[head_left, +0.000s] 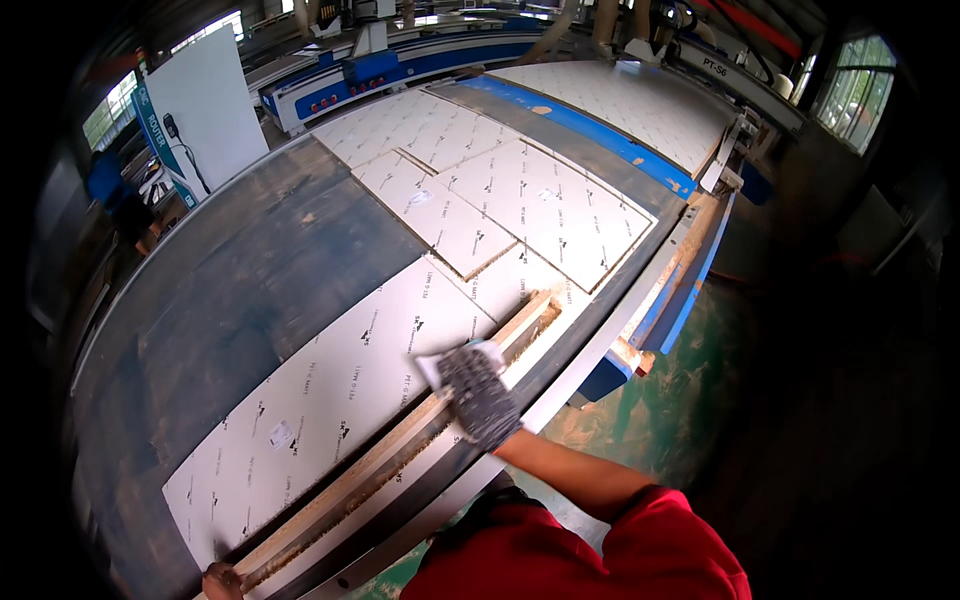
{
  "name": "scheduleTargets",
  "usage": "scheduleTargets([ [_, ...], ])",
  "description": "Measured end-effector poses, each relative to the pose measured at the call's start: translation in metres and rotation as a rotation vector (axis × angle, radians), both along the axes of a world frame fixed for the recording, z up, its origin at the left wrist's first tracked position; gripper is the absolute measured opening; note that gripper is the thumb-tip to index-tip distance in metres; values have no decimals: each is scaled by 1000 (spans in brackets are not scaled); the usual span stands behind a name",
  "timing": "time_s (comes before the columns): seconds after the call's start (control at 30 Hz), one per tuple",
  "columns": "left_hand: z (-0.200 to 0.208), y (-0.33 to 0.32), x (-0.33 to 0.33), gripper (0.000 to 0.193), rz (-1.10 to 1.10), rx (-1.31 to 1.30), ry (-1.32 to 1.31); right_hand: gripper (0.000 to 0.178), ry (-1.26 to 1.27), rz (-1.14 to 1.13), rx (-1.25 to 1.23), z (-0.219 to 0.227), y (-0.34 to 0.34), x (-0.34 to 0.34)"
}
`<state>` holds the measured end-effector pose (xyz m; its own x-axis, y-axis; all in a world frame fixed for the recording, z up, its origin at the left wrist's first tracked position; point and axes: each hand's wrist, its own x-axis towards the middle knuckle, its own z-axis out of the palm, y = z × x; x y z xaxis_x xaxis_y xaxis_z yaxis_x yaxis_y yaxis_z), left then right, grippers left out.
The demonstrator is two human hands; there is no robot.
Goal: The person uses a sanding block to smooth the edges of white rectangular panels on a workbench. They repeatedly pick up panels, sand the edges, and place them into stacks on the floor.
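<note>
A long, narrow wooden board strip [365,470] lies along the near edge of the cutting table, its raw brown edge turned up and sawdust beside it. My right hand [482,398], in a grey knitted glove and slightly blurred, is closed across the strip past its middle. Something white [430,371] shows at its fingertips; I cannot make out what it is. At the strip's near-left end, my left hand [222,581] grips the wood, mostly cut off by the picture's lower edge. Beside the strip lies a large white printed panel [330,400] with a small label [281,434].
Cut white panels [560,205] lie farther along the dark table bed [260,260]. Beyond a blue rail [600,135] rests another white sheet [630,100] under a machine gantry [715,70]. A person [118,195] stands at far left near a white cabinet [205,105].
</note>
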<state>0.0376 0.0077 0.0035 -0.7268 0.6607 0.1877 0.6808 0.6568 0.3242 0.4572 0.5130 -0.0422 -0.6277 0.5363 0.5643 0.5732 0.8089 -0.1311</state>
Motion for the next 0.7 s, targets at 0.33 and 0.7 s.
scheduleTargets([
  [0.33, 24, -1, 0, 17, -219, -323, 219, 59, -72, 200, -155, -3, -24, -12],
  [0.7, 63, 167, 138, 39, -297, 6, -179, 39, 704, -731, -595, 25, 147, 215],
])
